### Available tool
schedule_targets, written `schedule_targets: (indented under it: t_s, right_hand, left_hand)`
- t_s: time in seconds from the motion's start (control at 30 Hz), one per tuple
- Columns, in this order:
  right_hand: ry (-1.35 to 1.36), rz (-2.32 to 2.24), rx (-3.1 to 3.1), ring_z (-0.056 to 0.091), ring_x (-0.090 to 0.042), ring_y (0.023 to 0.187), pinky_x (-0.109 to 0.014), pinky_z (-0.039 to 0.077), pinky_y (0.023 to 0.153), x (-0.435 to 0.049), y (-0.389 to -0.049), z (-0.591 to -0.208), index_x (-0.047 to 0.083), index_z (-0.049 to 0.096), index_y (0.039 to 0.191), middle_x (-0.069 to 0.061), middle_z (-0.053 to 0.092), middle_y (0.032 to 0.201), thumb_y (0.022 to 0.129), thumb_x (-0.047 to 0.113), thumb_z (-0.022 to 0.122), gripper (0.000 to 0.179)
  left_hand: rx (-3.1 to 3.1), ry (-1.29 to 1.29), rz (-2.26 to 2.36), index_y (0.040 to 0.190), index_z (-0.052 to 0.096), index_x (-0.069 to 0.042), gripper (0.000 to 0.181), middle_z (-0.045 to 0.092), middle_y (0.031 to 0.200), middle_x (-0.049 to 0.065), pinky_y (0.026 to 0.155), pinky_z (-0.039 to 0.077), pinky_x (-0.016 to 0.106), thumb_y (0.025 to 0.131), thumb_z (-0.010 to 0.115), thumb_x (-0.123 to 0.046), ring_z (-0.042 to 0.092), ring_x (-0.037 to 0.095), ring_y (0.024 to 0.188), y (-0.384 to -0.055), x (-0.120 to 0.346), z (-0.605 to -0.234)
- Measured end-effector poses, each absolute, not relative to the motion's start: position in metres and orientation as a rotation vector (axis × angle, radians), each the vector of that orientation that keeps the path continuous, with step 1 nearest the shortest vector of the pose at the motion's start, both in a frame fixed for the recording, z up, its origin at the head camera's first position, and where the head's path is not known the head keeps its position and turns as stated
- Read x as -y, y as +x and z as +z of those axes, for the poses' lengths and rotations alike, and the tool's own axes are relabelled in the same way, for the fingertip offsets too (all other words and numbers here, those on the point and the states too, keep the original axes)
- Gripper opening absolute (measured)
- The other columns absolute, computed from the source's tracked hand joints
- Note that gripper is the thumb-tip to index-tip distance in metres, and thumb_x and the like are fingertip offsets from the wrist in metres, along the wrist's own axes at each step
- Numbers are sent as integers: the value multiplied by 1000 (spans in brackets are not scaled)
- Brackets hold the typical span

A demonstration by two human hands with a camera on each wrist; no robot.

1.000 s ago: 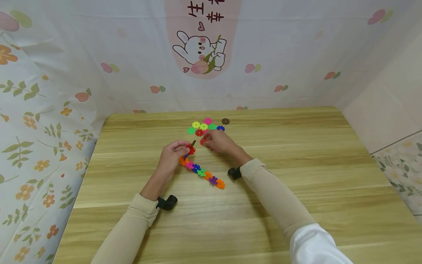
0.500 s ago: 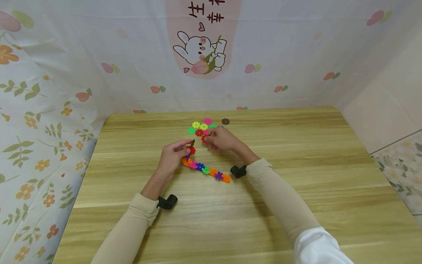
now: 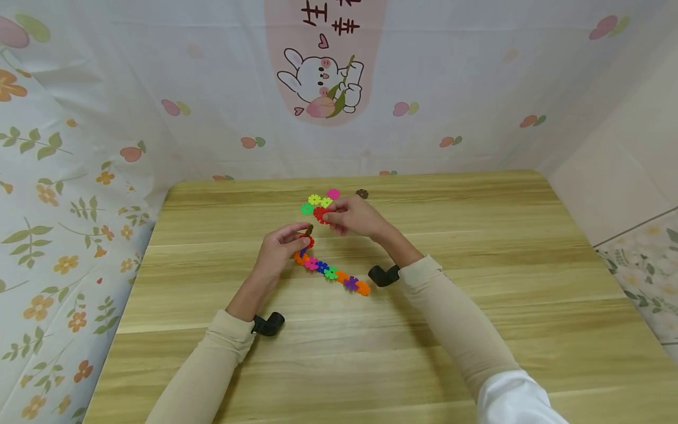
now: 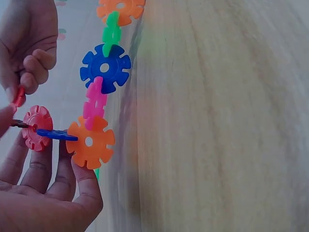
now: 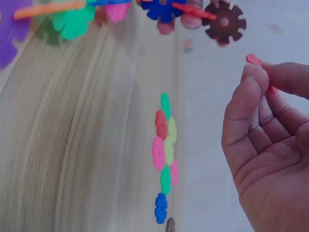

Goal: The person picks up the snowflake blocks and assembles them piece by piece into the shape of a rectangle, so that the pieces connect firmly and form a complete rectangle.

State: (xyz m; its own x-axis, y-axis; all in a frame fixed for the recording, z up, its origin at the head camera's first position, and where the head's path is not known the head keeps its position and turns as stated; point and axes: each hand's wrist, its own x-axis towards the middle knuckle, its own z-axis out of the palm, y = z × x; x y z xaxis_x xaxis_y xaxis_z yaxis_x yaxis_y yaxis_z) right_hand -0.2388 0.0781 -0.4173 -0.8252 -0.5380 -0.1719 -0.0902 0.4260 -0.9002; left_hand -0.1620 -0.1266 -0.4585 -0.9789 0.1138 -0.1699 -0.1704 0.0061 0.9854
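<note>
My left hand point(image 3: 275, 250) pinches a chain of notched plastic snowflake discs point(image 3: 331, 272) near its far end. At that end a brown disc point(image 5: 225, 22) stands slotted into a red disc point(image 4: 37, 128). A blue disc point(image 4: 57, 135) joins that red one to an orange disc point(image 4: 91, 142). From there pink, blue, green, orange and purple discs trail rightward towards my right wrist. Between thumb and index finger, my right hand point(image 3: 360, 221) pinches a single red disc point(image 5: 252, 59), seen edge-on in the right wrist view and held apart from the brown one.
Loose discs lie at the back of the wooden table point(image 3: 424, 353): yellow point(image 3: 315, 199), green point(image 3: 307, 209), pink point(image 3: 333, 194), brown point(image 3: 362, 194), blue point(image 5: 161, 208) and red point(image 5: 161, 124). Behind the table's far edge hangs a printed cloth point(image 3: 450, 70).
My right hand has lifted the red disc off the table and moved it slightly up. The chain's free end has swung to the right, while my left hand has stayed nearly still.
</note>
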Motion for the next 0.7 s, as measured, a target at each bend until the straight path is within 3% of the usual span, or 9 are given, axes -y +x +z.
schedule_targets:
  t_s: [0.1, 0.2, 0.4, 0.57, 0.7]
  right_hand:
    - [-551, -1372, -2262, 55, -17, 57, -36, 55, 63, -75, -236, -415, -7, 66, 91, -14, 60, 70, 96, 21, 61, 29]
    - [-580, -1370, -2265, 53, -17, 56, -31, 51, 58, -72, -233, -412, -6, 67, 89, -5, 57, 66, 97, 21, 61, 29]
    - [-652, -1334, -2307, 49, -16, 53, -26, 42, 51, -67, -230, -408, -5, 69, 92, -6, 57, 66, 98, 21, 60, 29]
    - [-726, -1246, -2367, 51, -17, 53, -26, 42, 50, -65, -231, -410, -2, 71, 92, -5, 57, 66, 98, 20, 59, 25]
    - [-779, -1155, -2408, 54, -19, 56, -26, 43, 52, -64, -229, -408, 1, 72, 92, -12, 62, 73, 98, 19, 58, 23]
  left_hand:
    - [-2055, -27, 2085, 131, 61, -7, 38, 61, 126, 20, 94, 51, 26, 95, 64, -21, 65, 12, 100, -162, 127, -458]
    - [-2066, -25, 2062, 132, 60, -10, 41, 60, 130, 18, 95, 50, 27, 95, 65, -28, 64, 14, 104, -162, 128, -457]
    - [-2065, -59, 2043, 132, 61, -12, 41, 61, 128, 17, 94, 50, 27, 95, 65, -29, 61, 17, 107, -164, 128, -456]
    - [-2038, -46, 2022, 135, 58, -9, 44, 58, 131, 18, 97, 49, 30, 96, 64, -27, 60, 18, 110, -165, 127, -455]
    - [-2017, -22, 1993, 137, 56, -7, 44, 56, 136, 17, 99, 47, 33, 97, 62, -24, 59, 18, 111, -164, 127, -454]
